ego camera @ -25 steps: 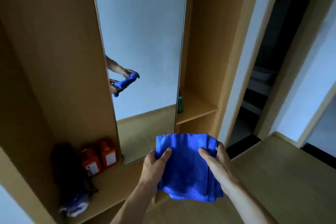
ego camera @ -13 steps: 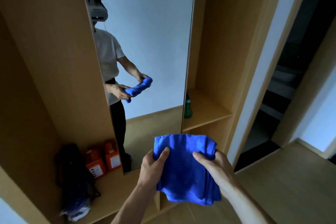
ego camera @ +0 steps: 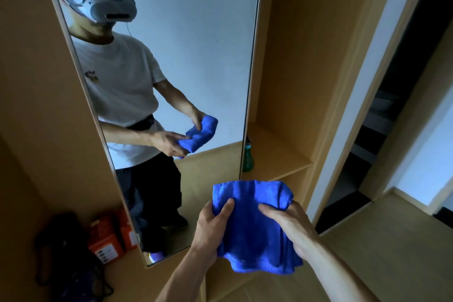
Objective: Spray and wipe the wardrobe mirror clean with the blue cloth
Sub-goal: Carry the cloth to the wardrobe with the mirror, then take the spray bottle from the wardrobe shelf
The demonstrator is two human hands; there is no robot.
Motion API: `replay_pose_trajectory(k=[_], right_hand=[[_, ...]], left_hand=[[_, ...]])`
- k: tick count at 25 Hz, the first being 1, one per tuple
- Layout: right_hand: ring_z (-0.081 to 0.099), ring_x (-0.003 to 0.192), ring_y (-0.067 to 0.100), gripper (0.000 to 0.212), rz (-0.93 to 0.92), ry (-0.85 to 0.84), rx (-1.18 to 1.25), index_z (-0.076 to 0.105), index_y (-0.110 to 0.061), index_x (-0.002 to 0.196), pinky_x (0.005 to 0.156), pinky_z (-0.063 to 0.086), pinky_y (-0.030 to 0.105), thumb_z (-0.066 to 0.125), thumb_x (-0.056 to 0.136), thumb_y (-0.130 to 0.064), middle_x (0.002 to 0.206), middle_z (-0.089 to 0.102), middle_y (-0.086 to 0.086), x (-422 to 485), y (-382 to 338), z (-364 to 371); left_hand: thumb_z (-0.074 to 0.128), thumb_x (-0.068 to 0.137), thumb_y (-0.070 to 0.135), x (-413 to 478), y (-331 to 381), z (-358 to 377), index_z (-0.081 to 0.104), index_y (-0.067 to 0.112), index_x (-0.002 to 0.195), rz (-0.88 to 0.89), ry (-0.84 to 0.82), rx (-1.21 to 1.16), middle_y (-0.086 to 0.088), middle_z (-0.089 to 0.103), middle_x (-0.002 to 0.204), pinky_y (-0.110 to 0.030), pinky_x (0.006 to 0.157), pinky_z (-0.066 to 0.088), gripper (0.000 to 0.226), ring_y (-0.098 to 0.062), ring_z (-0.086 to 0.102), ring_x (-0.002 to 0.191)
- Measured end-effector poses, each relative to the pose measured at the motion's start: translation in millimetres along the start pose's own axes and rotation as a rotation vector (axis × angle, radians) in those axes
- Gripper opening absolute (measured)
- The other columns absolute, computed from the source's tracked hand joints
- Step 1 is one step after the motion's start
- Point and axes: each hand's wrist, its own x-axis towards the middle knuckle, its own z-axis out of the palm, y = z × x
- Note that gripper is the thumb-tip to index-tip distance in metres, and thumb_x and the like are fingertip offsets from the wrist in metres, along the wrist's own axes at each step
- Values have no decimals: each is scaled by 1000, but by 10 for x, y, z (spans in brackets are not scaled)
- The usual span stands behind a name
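Observation:
A folded blue cloth (ego camera: 252, 228) hangs between both hands, low in the middle of the view and in front of the wardrobe. My left hand (ego camera: 212, 228) grips its left edge with the thumb on top. My right hand (ego camera: 288, 227) pinches its right side. The tall wardrobe mirror (ego camera: 208, 39) stands ahead, tilted in the view, and reflects a person who holds the cloth. A green spray bottle (ego camera: 248, 158) stands on the wooden shelf just right of the mirror's edge, partly hidden behind it.
Orange boxes (ego camera: 107, 240) and a dark bag (ego camera: 66, 252) sit on the low shelf left of the mirror. A wooden shelf compartment (ego camera: 289, 95) lies to the right. A dark doorway (ego camera: 397, 105) opens at far right, above the wooden floor (ego camera: 380, 240).
The view has swung toward the mirror, so the reflected person now fills its left side. Both hands keep hold of the cloth, which has bunched a little at the top right.

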Motion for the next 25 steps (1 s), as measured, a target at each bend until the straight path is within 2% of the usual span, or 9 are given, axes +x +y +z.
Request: replay_pose_trajectory(k=[2,5,10,13,15,17,19,23,25], right_hand=[[75,89,19,15,-14,-13,-6,74,-17,102,86,59,39,77,87,-17,94,79,1,202,-34,-1],[75,85,16,11,-35,-55,-33,73,-19,101,73,56,29,75,90,-17,94,79,0,470,-83,-41],[72,85,21,6,-42,-80,-118,73,-14,94,74,55,34,76,89,-16,90,77,3,1063,-100,-286],[72,84,23,5,-70,-142,-170,72,-9,92,66,52,26,75,89,-12,91,76,9,1450,-150,-555],[71,86,30,10,-83,-148,-189,71,-3,93,64,49,26,74,89,-11,92,74,16,1657,-160,-709],[69,86,36,17,-86,-147,-186,68,3,96,66,48,31,75,88,-11,92,73,20,1873,-153,-900],[67,78,33,22,-87,-159,-171,67,6,97,67,47,32,75,87,-12,85,72,17,2041,-147,-1073],[69,84,40,20,-100,-177,-165,68,0,90,67,47,36,77,86,-17,89,72,22,2292,-143,-1258],[69,86,40,20,-120,-176,-161,68,-2,88,67,47,37,77,85,-19,89,72,21,2394,-154,-1291]], left_hand=[[75,92,32,153,13,16,74,14,108,2,15,15,-5,80,101,-49,90,61,24,-25,76,96],[75,92,31,343,6,65,73,23,106,16,54,58,0,79,101,-48,92,60,16,-20,75,97],[76,91,29,663,-109,382,71,22,105,2,131,96,1,79,99,-50,93,59,16,-20,75,96],[75,92,28,831,-145,727,70,23,105,-43,188,81,2,79,99,-49,93,59,14,-19,75,96],[74,92,29,925,-146,932,69,24,105,-64,194,80,1,78,103,-48,94,59,15,-19,74,99],[75,92,29,1030,-150,1172,68,25,108,-73,204,99,1,77,106,-47,96,58,18,-19,73,101],[76,89,34,1119,-160,1371,68,26,109,-65,217,124,1,77,107,-48,95,58,23,-20,73,101],[76,63,59,1324,-177,1609,65,31,106,-65,249,157,2,74,111,-52,94,58,52,-24,71,104],[76,75,53,1399,-104,1700,59,30,115,-55,265,166,2,69,120,-50,98,55,48,-24,67,109]])
